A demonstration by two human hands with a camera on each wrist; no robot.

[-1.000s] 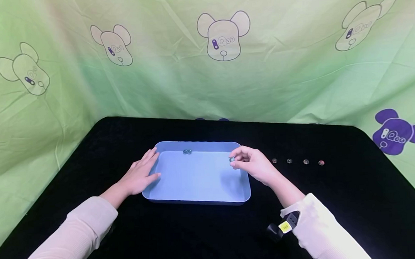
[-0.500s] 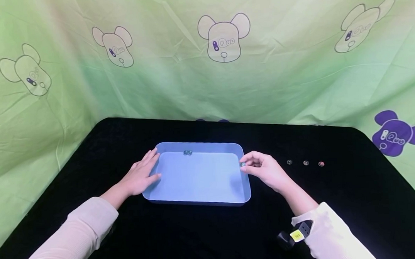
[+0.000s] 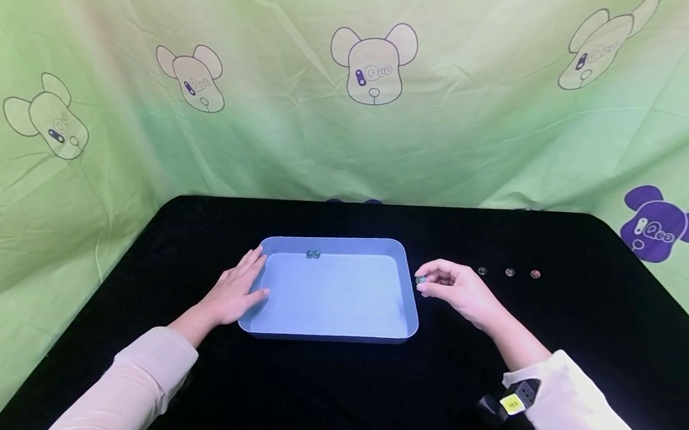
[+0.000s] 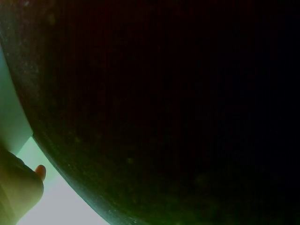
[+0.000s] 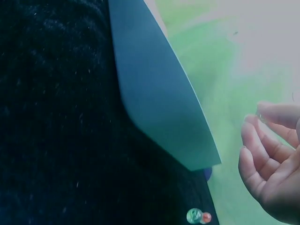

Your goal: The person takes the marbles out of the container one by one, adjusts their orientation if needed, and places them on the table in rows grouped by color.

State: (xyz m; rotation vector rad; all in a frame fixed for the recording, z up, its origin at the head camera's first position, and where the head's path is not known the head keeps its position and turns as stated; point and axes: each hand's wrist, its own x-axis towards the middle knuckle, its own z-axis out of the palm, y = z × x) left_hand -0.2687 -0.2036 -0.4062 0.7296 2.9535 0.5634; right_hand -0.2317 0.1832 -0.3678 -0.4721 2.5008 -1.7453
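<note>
My right hand [image 3: 460, 293] pinches a small glass marble [image 3: 420, 279] between thumb and fingertips, just outside the right wall of the blue tray [image 3: 414, 302]. In the right wrist view the fingertips [image 5: 262, 107] are together, but the marble hardly shows. My left hand [image 3: 235, 293] rests on the tray's left rim with its fingers straight. Two clear marbles [image 3: 313, 254] sit side by side inside the tray by its back wall. Right of my right hand, a row of three marbles lies on the black cloth: a clear one [image 3: 482, 270], another clear one [image 3: 510, 272] and a reddish one [image 3: 535, 274].
Black cloth [image 3: 329, 395] covers the table. A green curtain [image 3: 278, 147] with printed mouse heads hangs behind and at both sides. A small black device with a yellow label [image 3: 511, 403] is strapped at my right wrist. The left wrist view is mostly dark.
My right hand has moved right and nearer, from above the tray's right part to outside its wall, still pinching the marble. It now covers where a row marble lay. My left hand stays put.
</note>
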